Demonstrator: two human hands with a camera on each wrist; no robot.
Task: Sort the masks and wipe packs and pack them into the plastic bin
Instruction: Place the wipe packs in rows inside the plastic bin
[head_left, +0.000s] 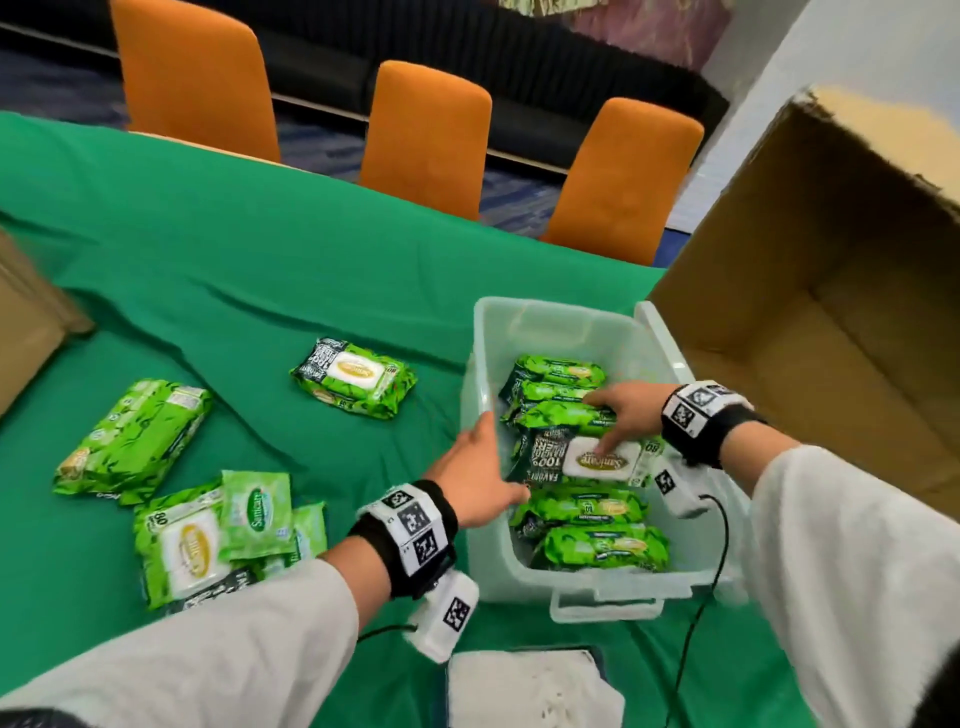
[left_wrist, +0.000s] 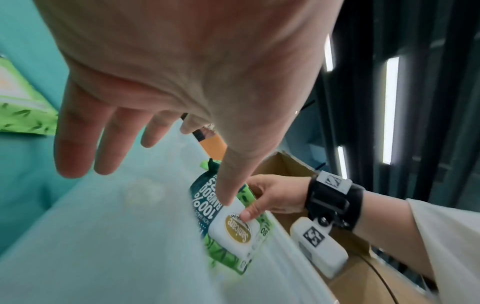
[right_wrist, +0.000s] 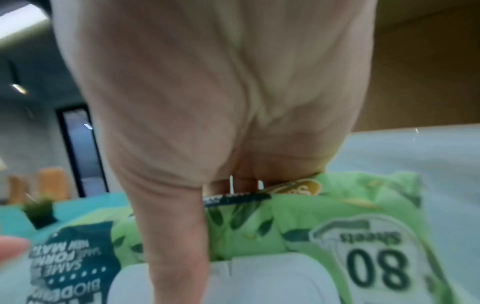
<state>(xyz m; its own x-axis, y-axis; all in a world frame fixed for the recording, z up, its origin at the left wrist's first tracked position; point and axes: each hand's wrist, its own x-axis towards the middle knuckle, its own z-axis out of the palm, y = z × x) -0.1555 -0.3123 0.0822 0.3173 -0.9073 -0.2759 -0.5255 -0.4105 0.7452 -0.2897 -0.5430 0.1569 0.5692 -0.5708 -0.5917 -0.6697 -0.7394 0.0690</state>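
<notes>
Under both hands sits the clear rectangular plastic bin (head_left: 485, 332), partly filled with packs. The left hand (head_left: 475, 475) lies with fingers straight along its near wall, thumb touching the green soft-film wipe pack with the white hard lid (head_left: 597, 457). The right hand (head_left: 628, 413) clamps that pack from above, thumb on the lid. The film likely yields and slips; the stiff lid and long edges look the surest hold.
</notes>
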